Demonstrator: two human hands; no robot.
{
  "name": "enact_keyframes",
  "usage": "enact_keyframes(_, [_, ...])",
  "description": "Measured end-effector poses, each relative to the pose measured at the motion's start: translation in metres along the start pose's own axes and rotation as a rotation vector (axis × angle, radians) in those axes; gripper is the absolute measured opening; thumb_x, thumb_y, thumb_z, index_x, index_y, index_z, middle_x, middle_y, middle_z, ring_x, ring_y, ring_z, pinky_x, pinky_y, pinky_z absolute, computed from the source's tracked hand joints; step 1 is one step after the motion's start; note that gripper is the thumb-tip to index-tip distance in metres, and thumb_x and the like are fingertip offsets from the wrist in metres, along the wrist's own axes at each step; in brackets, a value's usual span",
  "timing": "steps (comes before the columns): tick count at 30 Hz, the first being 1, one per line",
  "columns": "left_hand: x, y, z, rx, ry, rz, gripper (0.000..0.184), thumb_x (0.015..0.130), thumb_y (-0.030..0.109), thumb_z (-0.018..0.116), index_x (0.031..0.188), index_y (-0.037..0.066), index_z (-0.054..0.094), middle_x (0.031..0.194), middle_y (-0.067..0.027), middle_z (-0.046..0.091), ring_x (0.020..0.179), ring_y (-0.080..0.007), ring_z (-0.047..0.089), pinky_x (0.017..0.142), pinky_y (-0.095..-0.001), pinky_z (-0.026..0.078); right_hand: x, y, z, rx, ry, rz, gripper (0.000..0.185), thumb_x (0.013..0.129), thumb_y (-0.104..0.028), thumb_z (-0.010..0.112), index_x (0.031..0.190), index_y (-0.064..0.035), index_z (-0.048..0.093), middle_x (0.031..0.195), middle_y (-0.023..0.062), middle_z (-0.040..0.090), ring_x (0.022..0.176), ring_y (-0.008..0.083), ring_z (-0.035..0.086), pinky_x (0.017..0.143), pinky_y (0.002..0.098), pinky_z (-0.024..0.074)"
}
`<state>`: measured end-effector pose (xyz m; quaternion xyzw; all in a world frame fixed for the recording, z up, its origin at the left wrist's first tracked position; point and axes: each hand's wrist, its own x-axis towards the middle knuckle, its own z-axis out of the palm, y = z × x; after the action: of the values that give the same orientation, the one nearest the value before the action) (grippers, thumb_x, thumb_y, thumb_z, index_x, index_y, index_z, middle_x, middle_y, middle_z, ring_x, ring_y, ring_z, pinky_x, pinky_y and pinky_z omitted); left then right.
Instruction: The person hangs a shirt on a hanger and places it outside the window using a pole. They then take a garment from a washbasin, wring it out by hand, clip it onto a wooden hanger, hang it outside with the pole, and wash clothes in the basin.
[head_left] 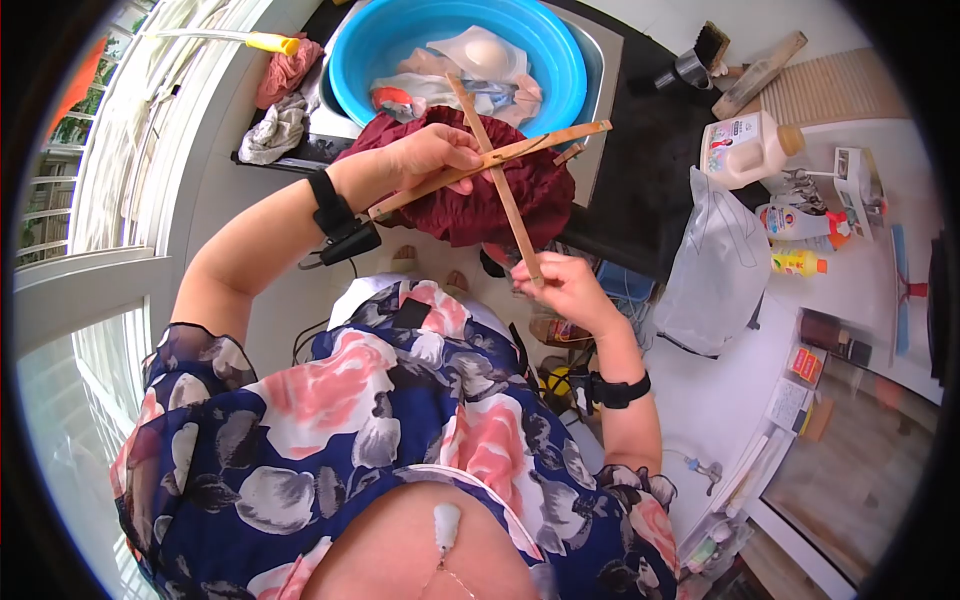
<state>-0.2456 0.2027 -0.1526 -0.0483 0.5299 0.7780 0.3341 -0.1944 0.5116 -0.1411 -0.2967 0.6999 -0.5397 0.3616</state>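
Note:
Two flat wooden slats (520, 222) cross in an X in front of the basin. My left hand (432, 160) is closed around the slanting slat near its left part. My right hand (562, 288) pinches the lower end of the other slat. Behind and below the slats hangs a bunched dark red cloth (455, 215); how it is joined to them is hidden. A short wooden tip (568, 154) shows at the cloth's right edge. Just beyond stands a blue basin (350, 70) holding wet-looking, light-coloured laundry (484, 62).
A pink cloth (290, 75) and a grey cloth (275, 130) lie left of the basin. On the right are a large jug (745, 150), a clear plastic bag (710, 265) and a yellow bottle (797, 262). A window with bars (45, 200) is at far left.

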Motion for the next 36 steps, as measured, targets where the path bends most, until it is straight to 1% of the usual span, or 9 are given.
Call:
enact_keyframes(4, [0.005, -0.017, -0.010, 0.122, 0.184, 0.056, 0.023, 0.088, 0.011, 0.063, 0.105, -0.003, 0.058, 0.102, -0.0113, 0.067, 0.075, -0.0155, 0.066, 0.074, -0.0275, 0.055, 0.013, 0.000, 0.006, 0.020, 0.108, -0.131, 0.012, 0.087, -0.002, 0.064, 0.096, 0.0039, 0.068, 0.087, 0.0064, 0.067, 0.079, 0.0107, 0.063, 0.070, 0.0240, 0.0507])
enact_keyframes(6, [0.004, -0.024, -0.010, 0.956, 0.373, 0.253, 0.025, 0.082, 0.010, 0.068, 0.102, -0.002, 0.061, 0.094, -0.0108, 0.069, 0.075, -0.0177, 0.066, 0.073, -0.0290, 0.054, 0.015, 0.004, 0.008, 0.060, 0.159, -0.146, 0.011, 0.088, -0.004, 0.065, 0.096, 0.0031, 0.068, 0.087, 0.0057, 0.068, 0.078, 0.0099, 0.062, 0.069, 0.0237, 0.0503])
enact_keyframes(10, [-0.030, -0.028, 0.039, 1.452, 0.837, 0.830, 0.031, 0.073, 0.014, 0.075, 0.100, 0.003, 0.063, 0.079, -0.0094, 0.066, 0.074, -0.0231, 0.064, 0.070, -0.0330, 0.052, 0.015, -0.004, 0.008, 0.199, 0.252, -0.081, 0.011, 0.090, -0.009, 0.064, 0.097, -0.0009, 0.067, 0.090, 0.0046, 0.069, 0.076, 0.0082, 0.062, 0.067, 0.0224, 0.0499])
enact_keyframes(13, [-0.052, -0.043, 0.070, 1.017, 0.315, 0.579, 0.034, 0.071, 0.021, 0.078, 0.097, 0.003, 0.066, 0.094, -0.0132, 0.066, 0.082, -0.0291, 0.064, 0.072, -0.0365, 0.052, 0.017, -0.006, 0.010, 0.341, 0.283, -0.050, 0.011, 0.092, -0.010, 0.062, 0.100, -0.0032, 0.065, 0.092, 0.0051, 0.069, 0.076, 0.0084, 0.063, 0.066, 0.0218, 0.0507])
enact_keyframes(16, [-0.052, -0.045, 0.097, 0.481, -0.038, 0.415, 0.038, 0.080, 0.019, 0.075, 0.107, -0.003, 0.061, 0.093, -0.0115, 0.064, 0.084, -0.0191, 0.063, 0.076, -0.0358, 0.052, 0.025, -0.017, 0.010, 0.370, 0.309, -0.141, 0.013, 0.094, -0.011, 0.059, 0.101, -0.0020, 0.064, 0.093, 0.0072, 0.069, 0.076, 0.0096, 0.063, 0.066, 0.0223, 0.0518])
enact_keyframes(21, [-0.043, -0.047, 0.083, 0.244, -0.284, 0.144, 0.024, 0.094, 0.013, 0.058, 0.112, -0.003, 0.057, 0.092, -0.0065, 0.065, 0.081, -0.0102, 0.061, 0.075, -0.0249, 0.051, 0.032, -0.024, 0.012, 0.479, 0.307, -0.124, 0.015, 0.091, -0.006, 0.062, 0.104, 0.0013, 0.063, 0.096, 0.0088, 0.067, 0.077, 0.0106, 0.063, 0.067, 0.0234, 0.0521])
enact_keyframes(28, [-0.052, -0.051, 0.075, 0.073, -0.367, -0.010, 0.029, 0.091, 0.015, 0.063, 0.113, -0.003, 0.057, 0.097, -0.0069, 0.065, 0.085, -0.0120, 0.062, 0.077, -0.0275, 0.052, 0.037, -0.020, 0.014, 0.433, 0.186, -0.117, 0.022, 0.082, 0.001, 0.070, 0.102, 0.0020, 0.065, 0.103, 0.0076, 0.062, 0.088, 0.0130, 0.061, 0.073, 0.0250, 0.0515])
enact_keyframes(32, [-0.052, -0.063, 0.051, 0.916, 0.463, 0.641, 0.053, 0.064, 0.024, 0.083, 0.107, 0.002, 0.061, 0.092, -0.0097, 0.064, 0.087, -0.0263, 0.061, 0.083, -0.0341, 0.050, 0.037, -0.016, 0.016, 0.368, 0.338, -0.225, 0.023, 0.078, 0.004, 0.072, 0.100, 0.0024, 0.065, 0.103, 0.0082, 0.061, 0.092, 0.0150, 0.061, 0.078, 0.0273, 0.0530])
enact_keyframes(36, [-0.029, -0.086, 0.035, 1.448, 0.591, 0.841, 0.039, 0.064, 0.014, 0.072, 0.101, 0.006, 0.065, 0.096, -0.0080, 0.060, 0.093, -0.0276, 0.057, 0.090, -0.0387, 0.047, 0.044, -0.014, 0.015, 0.221, 0.350, -0.379, 0.026, 0.074, 0.007, 0.073, 0.098, 0.0000, 0.065, 0.103, 0.0096, 0.061, 0.092, 0.0182, 0.063, 0.081, 0.0296, 0.0539])
